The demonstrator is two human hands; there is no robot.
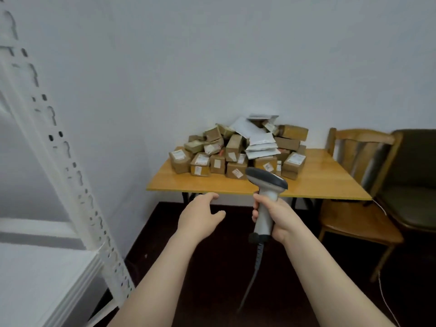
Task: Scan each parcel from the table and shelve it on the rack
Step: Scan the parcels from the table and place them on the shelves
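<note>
A heap of brown cardboard parcels and white mailer bags lies on a wooden table against the wall. My right hand grips the handle of a grey barcode scanner, whose head points at the pile and whose cord hangs down. My left hand is held out in front of the table's near edge, fingers relaxed, holding nothing. The white metal rack stands at the left, with one white shelf low in view.
A wooden chair stands right of the table, and a dark green padded chair is beyond it. A thin white cable trails over the dark floor at the right. The rack's slotted upright leans across the left side.
</note>
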